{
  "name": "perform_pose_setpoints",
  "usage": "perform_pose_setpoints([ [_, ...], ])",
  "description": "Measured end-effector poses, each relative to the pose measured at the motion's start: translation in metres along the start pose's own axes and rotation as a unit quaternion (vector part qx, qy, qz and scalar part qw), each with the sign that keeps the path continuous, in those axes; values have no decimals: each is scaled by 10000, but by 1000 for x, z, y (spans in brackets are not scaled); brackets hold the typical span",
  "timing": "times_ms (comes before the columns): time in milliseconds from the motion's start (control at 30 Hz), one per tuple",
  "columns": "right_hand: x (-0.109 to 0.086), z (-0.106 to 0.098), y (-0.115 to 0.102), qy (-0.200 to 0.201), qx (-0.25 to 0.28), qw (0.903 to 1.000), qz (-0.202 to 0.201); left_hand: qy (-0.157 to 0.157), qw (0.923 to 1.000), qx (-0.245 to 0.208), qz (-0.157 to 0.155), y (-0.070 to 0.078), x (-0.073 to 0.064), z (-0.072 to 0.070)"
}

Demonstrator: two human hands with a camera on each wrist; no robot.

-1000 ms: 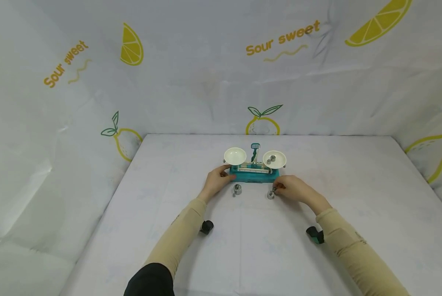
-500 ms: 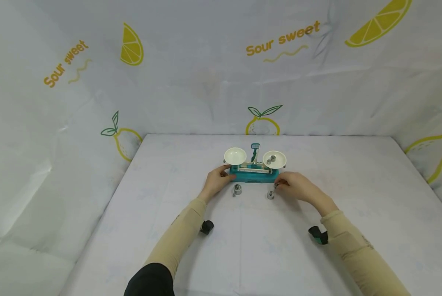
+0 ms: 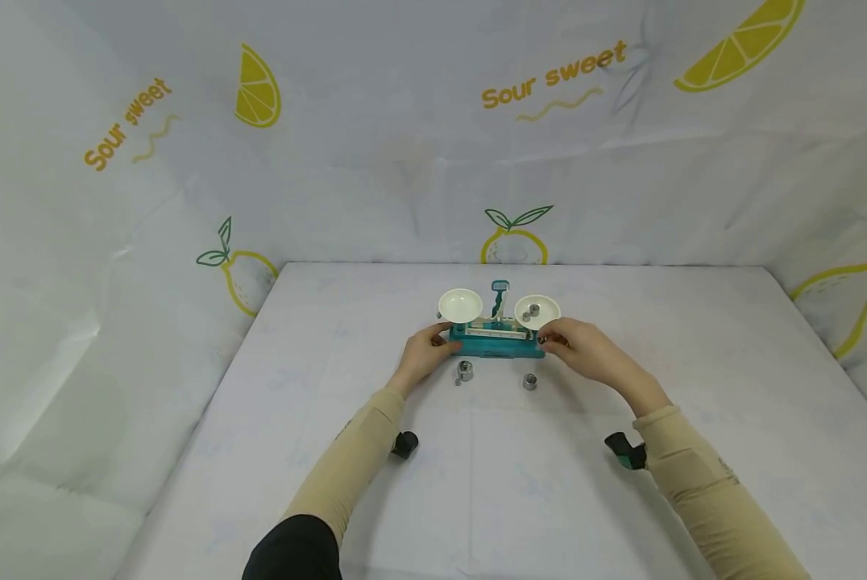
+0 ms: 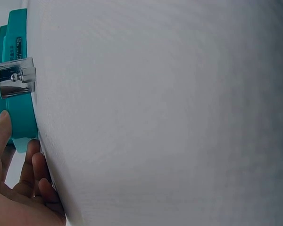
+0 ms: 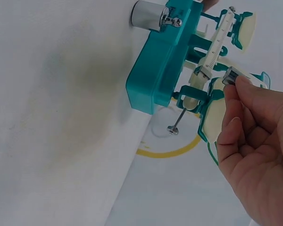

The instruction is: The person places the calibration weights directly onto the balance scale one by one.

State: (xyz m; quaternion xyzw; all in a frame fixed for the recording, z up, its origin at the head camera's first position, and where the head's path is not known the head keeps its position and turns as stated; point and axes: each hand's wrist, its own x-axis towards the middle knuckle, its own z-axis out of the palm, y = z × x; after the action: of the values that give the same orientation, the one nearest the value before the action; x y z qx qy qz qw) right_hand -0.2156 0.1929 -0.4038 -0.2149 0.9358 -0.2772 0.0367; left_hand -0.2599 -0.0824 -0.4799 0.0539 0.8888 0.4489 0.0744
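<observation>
A teal balance scale [image 3: 495, 345] with two cream pans stands toward the back of the table. My left hand [image 3: 422, 355] grips the left end of its base, thumb on the front face in the left wrist view. Between thumb and fingertips, my right hand [image 5: 259, 117] pinches a small metal weight [image 5: 231, 76], close to the scale's right pan [image 3: 547, 312]. Two little weights [image 3: 534, 309] lie in that pan; the left pan [image 3: 460, 305] holds nothing. In front of the base sit a larger metal weight [image 3: 465, 370] with a tiny one beside it, and another weight [image 3: 530, 382] farther right.
The white-covered table [image 3: 470, 483] ends at a lemon-printed cloth backdrop [image 3: 404, 185] just behind the scale. Black wrist-camera mounts [image 3: 405, 445] show beside both forearms.
My right hand has lifted the small weight from beside the right-hand table weight, up and back toward the right pan. My left hand has stayed on the base.
</observation>
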Motion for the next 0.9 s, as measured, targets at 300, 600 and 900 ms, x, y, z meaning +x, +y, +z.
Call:
perform_pose_setpoints([
  [300,9,-5,-2,431,57,9990,-87,-8,10000,14,-21,-1,0,0],
  [600,23,-5,-1,721,23,9973,118,9,10000,25,5,-2,1,0],
  [900,30,-3,0,727,-109,9968,317,7,10000,17,-24,-1,0,0],
])
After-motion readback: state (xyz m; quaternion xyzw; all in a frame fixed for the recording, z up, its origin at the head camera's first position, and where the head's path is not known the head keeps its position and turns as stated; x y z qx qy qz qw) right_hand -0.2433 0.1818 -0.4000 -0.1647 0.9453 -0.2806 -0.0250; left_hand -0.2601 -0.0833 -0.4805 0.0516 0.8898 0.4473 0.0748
